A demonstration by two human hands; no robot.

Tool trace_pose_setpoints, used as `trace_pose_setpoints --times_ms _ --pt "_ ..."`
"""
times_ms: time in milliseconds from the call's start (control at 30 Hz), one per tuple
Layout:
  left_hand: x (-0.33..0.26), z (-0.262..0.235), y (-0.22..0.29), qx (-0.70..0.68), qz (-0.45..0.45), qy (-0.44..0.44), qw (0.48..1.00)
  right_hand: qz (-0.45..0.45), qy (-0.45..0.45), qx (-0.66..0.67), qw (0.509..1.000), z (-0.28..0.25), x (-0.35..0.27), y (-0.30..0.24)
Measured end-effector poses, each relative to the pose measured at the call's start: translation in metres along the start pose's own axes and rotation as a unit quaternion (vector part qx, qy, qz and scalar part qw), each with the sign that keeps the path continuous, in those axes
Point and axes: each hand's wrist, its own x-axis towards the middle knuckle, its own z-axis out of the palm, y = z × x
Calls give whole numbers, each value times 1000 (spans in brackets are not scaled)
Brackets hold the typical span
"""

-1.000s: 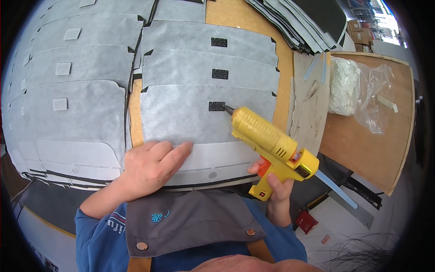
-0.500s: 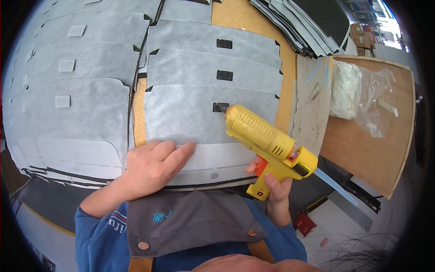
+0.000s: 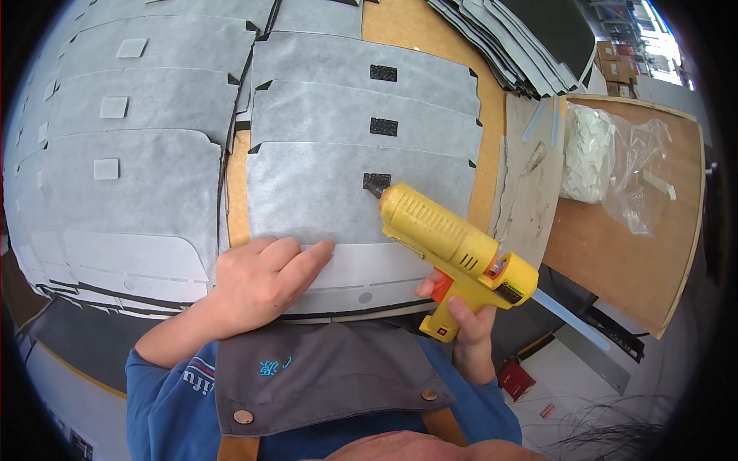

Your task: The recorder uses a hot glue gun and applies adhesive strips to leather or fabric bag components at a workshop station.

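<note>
my right hand (image 3: 465,323), low and right of centre in the frame, is wrapped around the handle of a yellow glue gun (image 3: 450,246), with one finger on its orange trigger. the gun slants up to the left, and its nozzle tip touches a small black square patch (image 3: 375,181) on the nearest grey felt sheet (image 3: 307,200) at the centre of the frame. my left hand (image 3: 257,280), lower left of centre, lies palm down on that sheet's lower edge, fingers together and pointing right, gripping nothing. two more grey sheets with black patches (image 3: 383,73) overlap above it. at left, a second stack of grey sheets (image 3: 138,154) carries pale square patches. all lie on a wooden table (image 3: 492,154). at upper right, a clear plastic bag of white pieces (image 3: 607,154) rests on a brown board (image 3: 661,246), with dark sheets (image 3: 507,38) fanned out above it. my blue sleeves and grey apron (image 3: 323,384) fill the bottom edge.
</note>
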Motion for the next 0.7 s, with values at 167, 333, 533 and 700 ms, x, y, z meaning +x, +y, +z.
trace_pose_setpoints --times_ms 167,333,533,700 --pt "0 1 1 -1 -3 7 1000 -3 9 8 1000 0 -7 3" --pt "0 0 2 0 -4 3 1000 -29 52 5 998 -3 -11 1" --pt "0 1 2 0 -4 8 1000 -29 40 6 999 -1 -7 -1" --pt "4 0 2 -2 -4 8 1000 -20 65 12 998 -2 -12 1"
